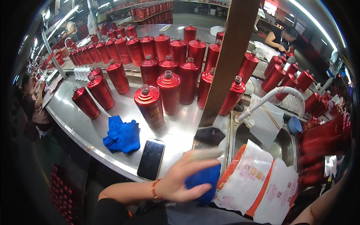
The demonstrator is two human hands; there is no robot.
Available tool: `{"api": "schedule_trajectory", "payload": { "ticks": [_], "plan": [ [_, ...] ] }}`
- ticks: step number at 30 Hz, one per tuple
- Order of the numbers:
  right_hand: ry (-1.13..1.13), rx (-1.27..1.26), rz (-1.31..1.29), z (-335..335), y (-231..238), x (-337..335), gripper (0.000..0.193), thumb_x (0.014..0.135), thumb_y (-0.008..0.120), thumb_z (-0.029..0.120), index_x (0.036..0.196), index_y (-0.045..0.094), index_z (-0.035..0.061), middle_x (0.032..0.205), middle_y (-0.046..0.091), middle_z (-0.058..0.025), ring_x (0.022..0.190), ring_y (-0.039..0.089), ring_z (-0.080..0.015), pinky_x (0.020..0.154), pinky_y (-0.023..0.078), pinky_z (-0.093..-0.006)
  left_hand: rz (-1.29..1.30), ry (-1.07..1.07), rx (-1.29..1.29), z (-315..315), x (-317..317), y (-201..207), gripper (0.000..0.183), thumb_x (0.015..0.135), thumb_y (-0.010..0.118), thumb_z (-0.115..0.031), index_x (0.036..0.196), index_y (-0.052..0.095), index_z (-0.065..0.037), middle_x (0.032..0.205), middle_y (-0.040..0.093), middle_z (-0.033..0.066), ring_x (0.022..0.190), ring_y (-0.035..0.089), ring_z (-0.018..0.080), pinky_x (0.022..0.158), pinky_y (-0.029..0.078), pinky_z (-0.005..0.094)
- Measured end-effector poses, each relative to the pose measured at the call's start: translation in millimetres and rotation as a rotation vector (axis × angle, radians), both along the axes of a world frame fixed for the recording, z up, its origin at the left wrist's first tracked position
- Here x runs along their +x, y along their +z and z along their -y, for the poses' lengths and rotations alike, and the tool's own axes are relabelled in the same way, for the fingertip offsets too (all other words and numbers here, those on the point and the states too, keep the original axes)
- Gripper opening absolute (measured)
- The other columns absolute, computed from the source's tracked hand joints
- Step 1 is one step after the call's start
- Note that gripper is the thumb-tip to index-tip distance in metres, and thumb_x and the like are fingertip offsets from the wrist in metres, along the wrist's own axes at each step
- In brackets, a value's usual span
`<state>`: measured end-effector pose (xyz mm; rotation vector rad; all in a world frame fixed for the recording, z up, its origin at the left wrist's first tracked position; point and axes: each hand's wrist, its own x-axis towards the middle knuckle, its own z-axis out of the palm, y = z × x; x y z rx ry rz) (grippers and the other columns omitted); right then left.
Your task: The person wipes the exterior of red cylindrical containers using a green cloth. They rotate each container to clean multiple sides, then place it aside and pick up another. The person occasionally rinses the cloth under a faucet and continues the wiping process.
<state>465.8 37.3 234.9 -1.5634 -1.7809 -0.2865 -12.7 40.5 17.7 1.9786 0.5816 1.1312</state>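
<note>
My left hand [186, 175], slightly blurred, reaches in with a bracelet on its wrist. Its fingers are stretched out and the thumb stands apart, with pale coverings on some fingers. Just beyond and below it is a blue cloth [205, 183]; whether the hand touches it I cannot tell. A dark-screened phone [151, 159] lies left of the hand, and a second, crumpled blue cloth [122, 135] sits farther left. The nearest red bottle [150, 107] stands uncapped on the metal table. My right forearm [318, 206] runs off the lower right; its hand is out of sight.
Many red bottles [162, 47] crowd the metal table [71, 112]. A brown post [230, 56] rises beside a sink [277, 150] with a white curved faucet [275, 93]. Printed white-and-orange sheets [255, 180] cover its near edge. Red bottles [322, 138] fill the right; people work farther off.
</note>
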Motion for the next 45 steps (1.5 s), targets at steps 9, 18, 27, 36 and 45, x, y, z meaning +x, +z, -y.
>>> {"api": "schedule_trajectory", "payload": {
  "ticks": [9,18,27,36,45],
  "plan": [
    [0.796,-0.833,-0.632,-20,-94,-181,0.015,0.096,0.065,0.009,0.109,0.066,0.0021,0.093,0.063,0.0005,0.082,0.055,-0.0053,0.071,0.045,-0.022,0.688,-0.842,-1.101,7,64,-8,0.094,0.098,0.065,-0.053,0.166,0.017,-0.009,0.161,0.037,0.0117,0.141,0.047,0.0202,0.12,0.036,0.0378],
    [0.702,-1.207,-0.727,-38,-228,-207,0.06,0.106,0.062,0.038,0.15,0.049,-0.0009,0.118,0.068,-0.0085,0.102,0.065,-0.0134,0.091,0.053,-0.0296,0.45,-0.001,-1.01,12,39,-49,0.07,0.105,0.064,-0.034,0.158,0.027,-0.007,0.143,0.053,0.0108,0.123,0.058,0.0171,0.104,0.051,0.0341],
    [0.664,-1.152,-0.869,-55,-240,-229,0.054,0.103,0.069,0.022,0.148,0.049,-0.0011,0.115,0.067,-0.0062,0.101,0.062,-0.0092,0.086,0.051,-0.0257,0.476,0.046,-1.116,-10,38,-56,0.056,0.109,0.054,-0.036,0.154,0.035,-0.008,0.14,0.057,0.0118,0.124,0.061,0.02,0.104,0.052,0.0369],
    [0.563,-1.051,-0.743,-52,-234,-236,0.059,0.1,0.073,0.018,0.148,0.048,-0.0053,0.113,0.07,-0.0091,0.093,0.065,-0.008,0.078,0.052,-0.0234,0.548,-0.049,-1.101,-10,31,-58,0.046,0.112,0.049,-0.034,0.148,0.044,-0.006,0.136,0.063,0.0106,0.122,0.064,0.0203,0.106,0.052,0.0383],
    [0.369,-0.898,-0.677,-60,-224,-150,0.046,0.098,0.071,0.017,0.139,0.062,-0.0014,0.1,0.077,-0.0068,0.083,0.063,-0.006,0.078,0.051,-0.023,0.549,0.112,-0.95,-14,20,-77,0.049,0.115,0.038,-0.031,0.152,0.045,0.0,0.142,0.061,0.012,0.127,0.061,0.0179,0.108,0.049,0.0335]
  ]
}}
